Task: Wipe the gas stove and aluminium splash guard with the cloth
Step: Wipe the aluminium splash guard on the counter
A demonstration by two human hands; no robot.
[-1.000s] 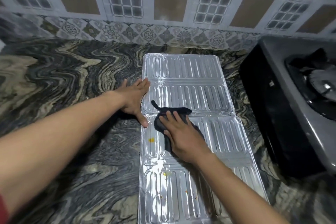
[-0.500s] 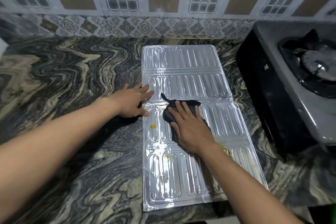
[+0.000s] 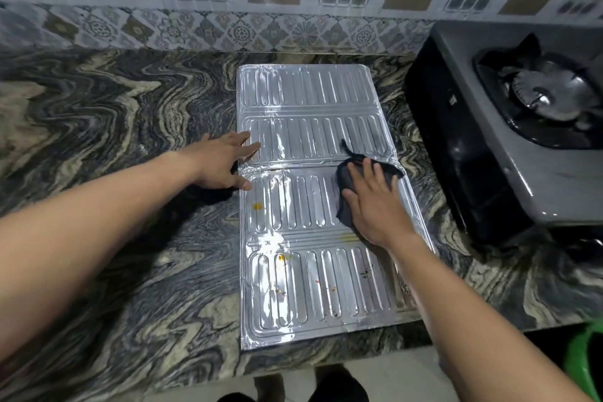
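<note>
Aluminium splash guard [image 3: 310, 287] lies flat on the tabletop [image 3: 163, 287] before you, with food specks [image 3: 281, 258] on its near panel. Your right hand [image 3: 375, 206] presses the dark cloth [image 3: 345, 177] onto the guard near its right edge, fingers straight. Your left hand [image 3: 218, 166] rests flat on the left edge, fingers released. Farther right stands the gas stove [image 3: 522, 157].

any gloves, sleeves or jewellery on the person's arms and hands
No gloves: the left hand and right hand are bare. The left forearm and right forearm are uncovered to the frame edge; no sleeve, watch, bangle or ring in view.
</note>
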